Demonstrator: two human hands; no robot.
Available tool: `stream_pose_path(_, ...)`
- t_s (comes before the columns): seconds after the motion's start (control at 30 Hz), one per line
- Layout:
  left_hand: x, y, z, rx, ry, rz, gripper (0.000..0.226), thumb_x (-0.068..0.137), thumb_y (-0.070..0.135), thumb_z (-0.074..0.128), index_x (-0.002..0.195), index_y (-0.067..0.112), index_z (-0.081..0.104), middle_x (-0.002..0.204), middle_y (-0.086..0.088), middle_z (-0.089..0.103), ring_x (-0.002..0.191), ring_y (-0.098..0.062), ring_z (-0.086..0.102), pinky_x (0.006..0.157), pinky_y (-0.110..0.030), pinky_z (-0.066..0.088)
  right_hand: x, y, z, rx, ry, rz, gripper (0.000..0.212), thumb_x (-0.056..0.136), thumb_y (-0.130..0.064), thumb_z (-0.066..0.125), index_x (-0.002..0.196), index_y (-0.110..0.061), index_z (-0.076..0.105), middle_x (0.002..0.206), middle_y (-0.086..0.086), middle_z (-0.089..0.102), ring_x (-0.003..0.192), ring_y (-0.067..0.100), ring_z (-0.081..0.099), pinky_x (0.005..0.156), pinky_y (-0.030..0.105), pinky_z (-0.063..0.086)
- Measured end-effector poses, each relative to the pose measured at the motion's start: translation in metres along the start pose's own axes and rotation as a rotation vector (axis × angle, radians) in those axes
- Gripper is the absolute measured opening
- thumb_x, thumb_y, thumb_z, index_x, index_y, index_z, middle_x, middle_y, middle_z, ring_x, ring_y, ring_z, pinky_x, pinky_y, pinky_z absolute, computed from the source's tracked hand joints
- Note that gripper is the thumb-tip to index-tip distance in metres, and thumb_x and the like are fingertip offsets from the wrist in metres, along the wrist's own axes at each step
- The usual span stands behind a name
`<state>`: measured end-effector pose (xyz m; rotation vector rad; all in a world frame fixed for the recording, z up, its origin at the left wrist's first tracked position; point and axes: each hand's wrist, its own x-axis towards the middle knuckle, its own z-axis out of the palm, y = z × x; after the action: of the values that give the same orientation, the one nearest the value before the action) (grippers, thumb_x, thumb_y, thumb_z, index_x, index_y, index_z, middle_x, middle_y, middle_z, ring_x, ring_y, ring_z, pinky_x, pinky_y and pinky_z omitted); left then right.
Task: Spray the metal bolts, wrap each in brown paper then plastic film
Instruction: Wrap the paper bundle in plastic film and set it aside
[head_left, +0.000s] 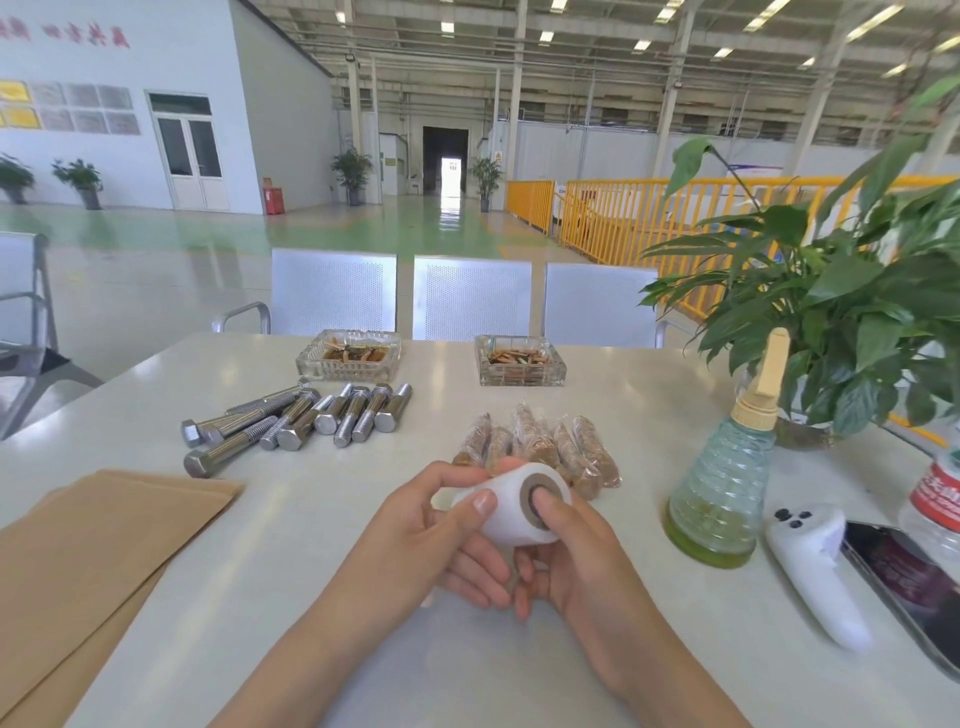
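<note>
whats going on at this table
A person holds a roll of plastic film in both hands, the left hand and right hand curled round it. Bare metal bolts lie at the left behind the brown paper sheets; several wrapped bolts sit just beyond the roll. The spray bottle stands untouched at the right.

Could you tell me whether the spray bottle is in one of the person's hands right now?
No, the spray bottle stands alone on the table; both hands grip the film roll.
</note>
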<state>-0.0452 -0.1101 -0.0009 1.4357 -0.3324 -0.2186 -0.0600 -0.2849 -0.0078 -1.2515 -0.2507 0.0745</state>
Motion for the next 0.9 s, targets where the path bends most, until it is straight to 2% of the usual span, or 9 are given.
stream_pose_path(0.13, 0.0, -0.004, 0.0, 0.206, 0.069, 0.132, 0.024, 0.087, 0.051, 0.072, 0.104, 0.034, 0.067, 0.064, -0.017, 0.07, 0.049, -0.029, 0.065, 0.053, -0.03, 0.053, 0.002, 0.005, -0.001, -0.193, 0.16, -0.109, 0.039, 0.092, -0.054, 0.049, 0.103, -0.026, 0.075, 0.06, 0.007, 0.049, 0.046, 0.019, 0.043, 0.04, 0.03, 0.04)
stream_pose_path(0.2, -0.004, -0.006, -0.001, 0.391, 0.146, 0.269, 0.032, 0.081, 0.053, 0.076, 0.105, 0.033, 0.07, 0.062, -0.002, 0.067, 0.049, -0.017, 0.059, 0.054, -0.023, 0.047, 0.002, 0.007, -0.003, -0.296, 0.29, -0.174, 0.05, 0.089, -0.064, 0.042, 0.099, -0.028, 0.075, 0.055, 0.001, 0.053, 0.046, 0.013, 0.046, 0.042, 0.027, 0.038)
stream_pose_path(0.27, -0.005, -0.006, 0.0, 0.487, 0.159, 0.379, 0.038, 0.078, 0.047, 0.078, 0.112, 0.032, 0.071, 0.074, 0.006, 0.064, 0.059, -0.011, 0.059, 0.056, -0.024, 0.046, 0.001, 0.009, -0.004, -0.345, 0.37, -0.225, 0.067, 0.084, -0.073, 0.039, 0.094, -0.018, 0.075, 0.068, 0.002, 0.068, 0.06, 0.012, 0.058, 0.054, 0.025, 0.044)
stream_pose_path(0.37, -0.005, -0.005, 0.005, 0.528, 0.075, 0.417, 0.05, 0.08, 0.037, 0.076, 0.128, 0.038, 0.064, 0.101, 0.005, 0.061, 0.079, -0.02, 0.064, 0.061, -0.032, 0.054, 0.001, 0.013, -0.005, -0.395, 0.364, -0.192, 0.084, 0.082, -0.083, 0.034, 0.092, -0.01, 0.074, 0.085, 0.009, 0.076, 0.085, 0.03, 0.071, 0.077, 0.045, 0.056)
stream_pose_path(0.47, -0.003, -0.006, 0.008, 0.517, 0.008, 0.39, 0.048, 0.084, 0.038, 0.069, 0.131, 0.043, 0.063, 0.103, 0.004, 0.057, 0.075, -0.015, 0.059, 0.062, -0.024, 0.049, 0.002, 0.013, -0.005, -0.441, 0.313, -0.122, 0.099, 0.076, -0.098, 0.026, 0.095, -0.014, 0.077, 0.088, 0.007, 0.079, 0.088, 0.029, 0.073, 0.082, 0.049, 0.056)
stream_pose_path(0.6, 0.002, -0.007, 0.005, 0.413, 0.026, 0.365, 0.037, 0.089, 0.037, 0.064, 0.126, 0.036, 0.07, 0.08, 0.003, 0.053, 0.063, -0.016, 0.057, 0.057, -0.03, 0.052, 0.009, 0.019, -0.006, -0.38, 0.219, -0.107, 0.072, 0.083, -0.089, 0.028, 0.116, -0.042, 0.072, 0.107, -0.008, 0.078, 0.106, 0.011, 0.072, 0.094, 0.04, 0.053)
stream_pose_path(0.7, 0.007, -0.008, 0.003, 0.318, 0.036, 0.33, 0.036, 0.088, 0.039, 0.065, 0.122, 0.033, 0.073, 0.076, 0.001, 0.055, 0.058, -0.021, 0.06, 0.055, -0.033, 0.054, 0.023, 0.022, -0.003, -0.38, 0.242, -0.1, 0.036, 0.085, -0.07, 0.039, 0.107, -0.056, 0.065, 0.111, -0.007, 0.075, 0.107, 0.013, 0.069, 0.102, 0.046, 0.051)
stream_pose_path(0.77, 0.008, -0.009, 0.002, 0.273, 0.017, 0.315, 0.036, 0.087, 0.039, 0.067, 0.121, 0.032, 0.074, 0.074, 0.005, 0.056, 0.058, -0.02, 0.06, 0.056, -0.033, 0.055, 0.026, 0.023, -0.001, -0.364, 0.263, -0.101, 0.037, 0.083, -0.067, 0.039, 0.103, -0.051, 0.067, 0.11, -0.002, 0.074, 0.106, 0.022, 0.07, 0.102, 0.048, 0.051)
stream_pose_path(0.9, 0.01, -0.011, 0.004, 0.192, -0.012, 0.292, 0.035, 0.084, 0.036, 0.066, 0.118, 0.031, 0.076, 0.073, 0.005, 0.055, 0.058, -0.017, 0.058, 0.055, -0.031, 0.054, 0.017, 0.022, -0.005, -0.363, 0.175, -0.107, 0.084, 0.08, -0.084, 0.031, 0.113, -0.018, 0.07, 0.096, 0.012, 0.077, 0.098, 0.031, 0.074, 0.093, 0.052, 0.056)
